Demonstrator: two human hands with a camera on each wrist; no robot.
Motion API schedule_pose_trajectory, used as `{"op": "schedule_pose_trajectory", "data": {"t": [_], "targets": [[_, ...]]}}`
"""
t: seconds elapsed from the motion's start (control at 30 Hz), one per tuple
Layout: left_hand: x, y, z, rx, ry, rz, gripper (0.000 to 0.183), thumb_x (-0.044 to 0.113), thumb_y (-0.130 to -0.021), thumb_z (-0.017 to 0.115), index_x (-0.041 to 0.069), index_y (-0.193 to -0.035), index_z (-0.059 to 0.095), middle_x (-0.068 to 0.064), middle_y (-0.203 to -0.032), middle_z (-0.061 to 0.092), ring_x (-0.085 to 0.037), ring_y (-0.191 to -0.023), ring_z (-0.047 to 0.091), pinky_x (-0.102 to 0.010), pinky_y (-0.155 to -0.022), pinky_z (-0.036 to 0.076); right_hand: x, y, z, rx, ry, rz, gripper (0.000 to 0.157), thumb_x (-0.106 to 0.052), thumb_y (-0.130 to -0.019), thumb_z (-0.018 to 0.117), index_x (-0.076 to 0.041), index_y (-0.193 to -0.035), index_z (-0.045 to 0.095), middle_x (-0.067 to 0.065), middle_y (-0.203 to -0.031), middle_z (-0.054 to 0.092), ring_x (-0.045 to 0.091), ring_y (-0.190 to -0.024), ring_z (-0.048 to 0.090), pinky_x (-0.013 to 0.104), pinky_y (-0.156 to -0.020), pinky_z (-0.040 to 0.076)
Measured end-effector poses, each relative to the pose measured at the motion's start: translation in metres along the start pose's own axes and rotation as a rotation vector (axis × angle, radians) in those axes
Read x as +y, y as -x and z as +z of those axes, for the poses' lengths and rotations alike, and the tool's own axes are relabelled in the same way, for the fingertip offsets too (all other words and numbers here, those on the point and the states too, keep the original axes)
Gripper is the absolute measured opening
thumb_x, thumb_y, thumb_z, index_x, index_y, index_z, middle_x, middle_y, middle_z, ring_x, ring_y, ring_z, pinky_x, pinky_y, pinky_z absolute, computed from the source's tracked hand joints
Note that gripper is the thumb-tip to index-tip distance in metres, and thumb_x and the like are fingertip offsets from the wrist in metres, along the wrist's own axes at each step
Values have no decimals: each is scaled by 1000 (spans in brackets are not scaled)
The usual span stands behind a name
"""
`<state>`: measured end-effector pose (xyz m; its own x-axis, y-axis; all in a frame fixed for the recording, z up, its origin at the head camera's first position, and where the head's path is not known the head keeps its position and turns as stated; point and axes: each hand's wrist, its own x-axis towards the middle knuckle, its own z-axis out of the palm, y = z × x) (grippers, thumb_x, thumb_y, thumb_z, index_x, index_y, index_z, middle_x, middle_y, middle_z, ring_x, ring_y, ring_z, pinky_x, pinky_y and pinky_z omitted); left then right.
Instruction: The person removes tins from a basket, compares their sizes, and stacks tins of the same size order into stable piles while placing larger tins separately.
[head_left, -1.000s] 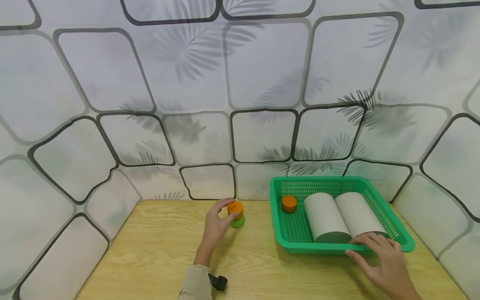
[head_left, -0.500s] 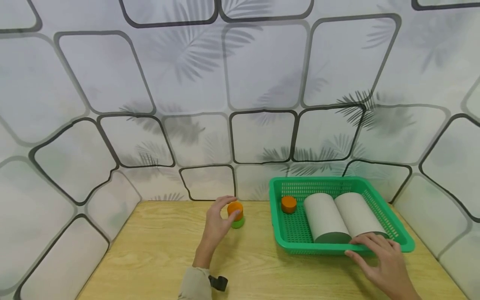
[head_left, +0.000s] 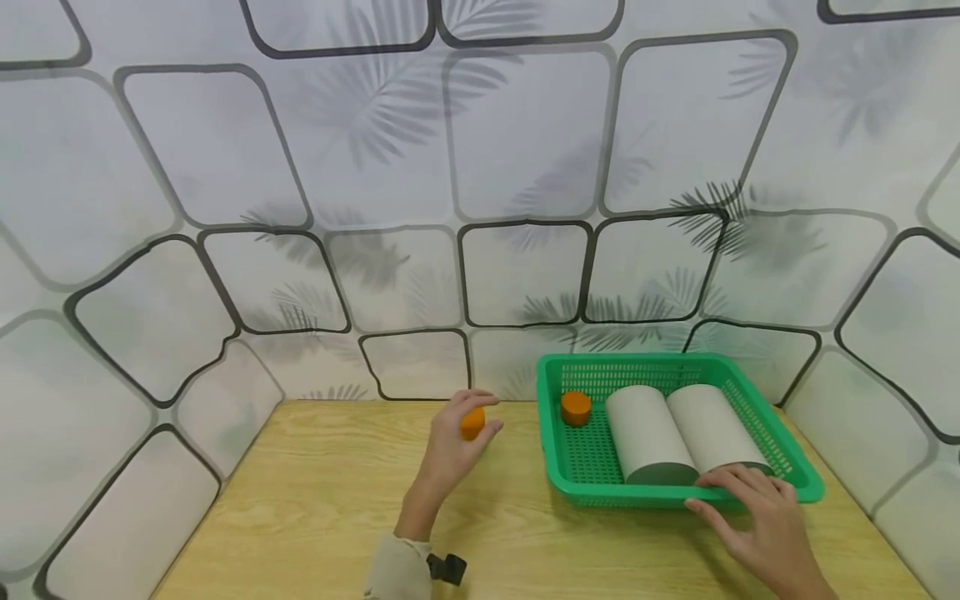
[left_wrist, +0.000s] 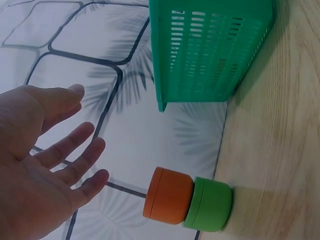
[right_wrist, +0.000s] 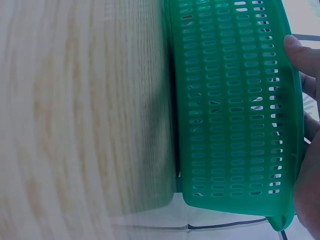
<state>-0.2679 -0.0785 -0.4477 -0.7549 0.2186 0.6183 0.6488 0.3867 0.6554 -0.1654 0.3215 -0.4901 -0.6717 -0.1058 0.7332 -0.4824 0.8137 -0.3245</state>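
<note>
An orange round lidded pot [left_wrist: 170, 196] sits on top of a green one [left_wrist: 208, 204] on the wooden table, as the left wrist view shows. My left hand [head_left: 447, 446] is raised near this stack, fingers and thumb spread, with a gap between it and the pots in the left wrist view. From the head camera the hand partly covers the orange pot and hides the green one. At the right, my right hand [head_left: 768, 529] holds the front rim of the green plastic basket [head_left: 630, 493], fingers over the rim and thumb outside.
Inside the basket lie two large white cylinders [head_left: 648, 433] side by side, and a second orange round pot [head_left: 575, 408] stands at its back left. A patterned wall covering [head_left: 525, 275] rises behind and beside the wooden table [head_left: 322, 500].
My left hand has come away from the orange pot and shifted slightly right and up, now covering the green pot in the head view. The right hand keeps its place on the basket rim.
</note>
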Motion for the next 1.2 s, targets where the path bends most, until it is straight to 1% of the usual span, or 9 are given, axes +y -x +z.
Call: {"op": "schedule_pose_trajectory", "data": {"t": [0.23,0.37,0.43,0.6,0.73,0.8,1.0,1.07,1.2], "targets": [[13,-9,17,-48,31,36,28,6,-91,79,7,-118,74,-7,-124,67,-25,-119,62,-47,-102,51,0,-2,-3,2,-3,2,37,-14,-63,95,-24,-92,74,-14,-96,66,-1,-95,52,46,-77,28],[20,-18,29,-78,18,67,27,8,-92,78,3,-118,74,-10,-123,68,-26,-118,62,-46,-101,51,2,-2,-4,3,1,1,37,-14,-63,95,-24,-92,74,-14,-96,66,-1,-96,52,46,-77,29],[23,-22,35,-103,19,67,27,8,-93,77,2,-118,73,-10,-123,68,-26,-120,62,-45,-102,51,4,-2,-3,3,3,-2,37,-14,-63,95,-24,-91,74,-13,-96,66,0,-96,52,47,-77,29],[27,-32,52,-180,10,43,26,9,-94,76,6,-120,73,-5,-123,69,-22,-120,62,-39,-104,50,6,0,-2,2,4,2,38,-15,-63,95,-26,-92,74,-13,-97,67,0,-97,52,46,-78,29],[27,-41,66,-255,-19,50,27,12,-96,75,7,-122,73,-4,-124,69,-19,-121,60,-34,-106,48,6,2,-3,6,4,11,39,-16,-63,95,-28,-93,73,-13,-97,67,-2,-97,51,48,-78,29],[26,-46,73,-282,-31,57,27,13,-96,75,7,-122,72,-4,-125,69,-18,-121,60,-31,-105,48,6,3,-3,8,2,16,39,-16,-63,96,-28,-93,73,-13,-97,67,-2,-97,51,48,-77,29],[16,-57,88,-333,-97,96,26,13,-96,74,11,-122,72,-2,-126,68,-17,-119,61,-29,-103,49,4,4,0,1,-3,24,40,-15,-64,96,-30,-93,72,-15,-97,66,-1,-95,51,48,-77,29],[13,-61,92,-354,-133,100,26,15,-97,73,13,-123,71,-2,-127,67,-17,-121,61,-29,-103,49,3,4,0,1,-5,25,40,-16,-65,95,-30,-94,72,-14,-97,66,-1,-95,52,48,-77,29],[11,-69,99,-389,-197,83,27,17,-98,72,12,-125,71,-3,-129,65,-19,-121,61,-30,-103,50,3,3,2,-2,-2,20,38,-15,-65,95,-28,-94,73,-13,-98,67,1,-96,52,48,-78,29]]}}
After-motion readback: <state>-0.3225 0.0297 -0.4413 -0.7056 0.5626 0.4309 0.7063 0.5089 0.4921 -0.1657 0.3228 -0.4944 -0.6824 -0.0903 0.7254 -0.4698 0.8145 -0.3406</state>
